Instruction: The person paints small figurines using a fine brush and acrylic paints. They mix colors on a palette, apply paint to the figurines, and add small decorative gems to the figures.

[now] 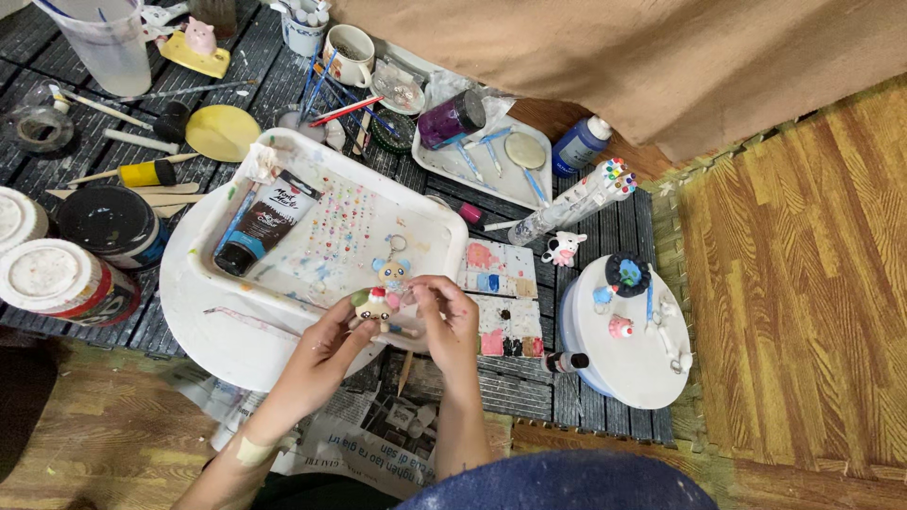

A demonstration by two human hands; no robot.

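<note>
Left hand (pixel 326 354) has its grip clamped on a small painted figure (pixel 375 303), holding it up just over the near rim of the white tray (pixel 435 222), prob. so any drips land on tray, not the mat. Right hand (pixel 446 316) sits just right of the figure, fingers pinched together on sth thin — looks like a fine tool or brush, too small to tell — tip aimed at the figure, w/ the left hand steadying it for detail work. A second small figure w/ keyring (pixel 391 271) lies in the tray just behind the held one. Also in the tray: a dark paint tube (pixel 265 222) at the left side, lying flat, and rows of tiny dots or gems mid-tray. The tray rests on a round white board (pixel 194 302), giving a raised, wipeable surface. Right of the tray: a paint-smeared palette (pixel 498 269), then a round white stand (pixel 628 364) w/ small finished-looking bits set apart, away from wet work. Left of the tray: big paint jars (pixel 66 283), lids on. Behind the tray: cups w/ brushes (pixel 304 28), a purple jar (pixel 452 120) on its side, a marker pack (pixel 576 200). Newspaper (pixel 378 439) lies under the forearms.
</note>
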